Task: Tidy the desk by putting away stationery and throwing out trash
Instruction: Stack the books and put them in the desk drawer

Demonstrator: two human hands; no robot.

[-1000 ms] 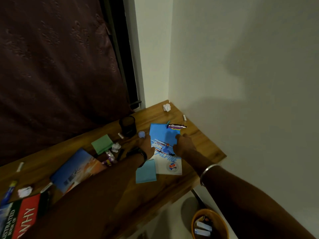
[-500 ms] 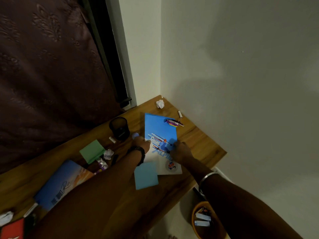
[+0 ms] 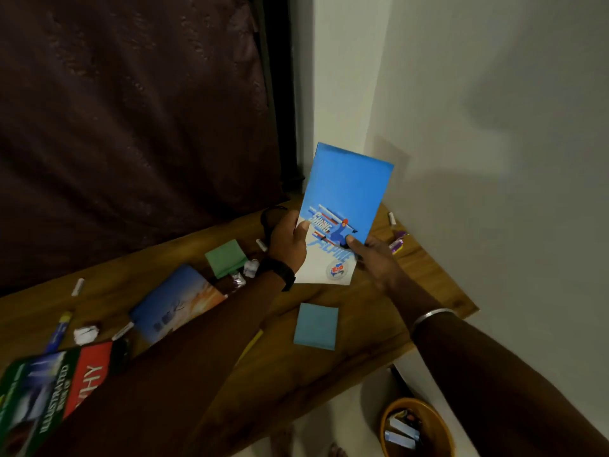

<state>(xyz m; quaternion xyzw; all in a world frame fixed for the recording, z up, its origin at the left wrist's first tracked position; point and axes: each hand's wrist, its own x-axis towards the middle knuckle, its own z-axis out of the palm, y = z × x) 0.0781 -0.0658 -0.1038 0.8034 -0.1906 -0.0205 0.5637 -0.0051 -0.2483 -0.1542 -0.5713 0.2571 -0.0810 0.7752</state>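
A blue and white notebook (image 3: pixel 346 192) with a skier on its cover is lifted off the wooden desk (image 3: pixel 359 321), tilted upright. My left hand (image 3: pixel 288 242) grips its left edge and my right hand (image 3: pixel 375 258) grips its lower right edge. On the desk lie a blue sticky pad (image 3: pixel 315 326), a green sticky pad (image 3: pixel 225 257), crumpled paper balls (image 3: pixel 251 268) (image 3: pixel 85 334), a purple candy wrapper (image 3: pixel 398 244) and small white chalk-like pieces (image 3: pixel 391 218) (image 3: pixel 77 286).
A second notebook with a sunset cover (image 3: pixel 178 308) and a red and green book (image 3: pixel 49 390) lie at the left, beside a blue pen (image 3: pixel 58 331). A black pen cup (image 3: pixel 268 216) is mostly hidden behind my left hand. An orange bin (image 3: pixel 417 430) stands on the floor below right. A wall is close on the right.
Both hands have raised the blue notebook from flat on the desk to upright in the air. The candy wrapper that lay on it now lies on the desk at the right.
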